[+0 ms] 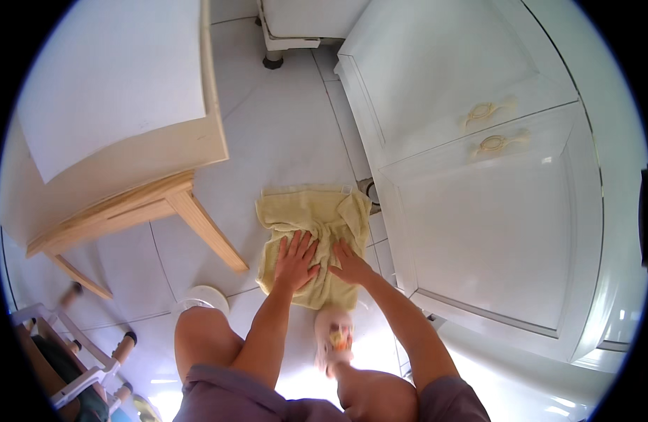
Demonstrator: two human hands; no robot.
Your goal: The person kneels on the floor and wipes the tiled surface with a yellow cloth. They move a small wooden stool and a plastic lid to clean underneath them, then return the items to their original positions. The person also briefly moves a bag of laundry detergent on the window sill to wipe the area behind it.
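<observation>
A yellow towel [313,211] lies spread and wrinkled on the pale tiled floor, with a small white tag at its upper edge. My left hand [297,261] rests flat on the towel's left half, fingers apart. Lower right of the towel's middle, my right hand [351,262] presses on the cloth with its fingers pointing up and left; part of the cloth is bunched between the hands. Neither hand grips anything. Just below the towel is a pink slipper [334,332] with a printed picture, worn on my foot.
White cabinet doors [487,232] with ornate handles stand on the right, beside a floor drain [373,193]. A wooden-legged table [208,227] is at left, above a round whitish container [213,298]. An appliance foot [272,62] stands at the top; a metal-and-plastic frame [92,374] is lower left.
</observation>
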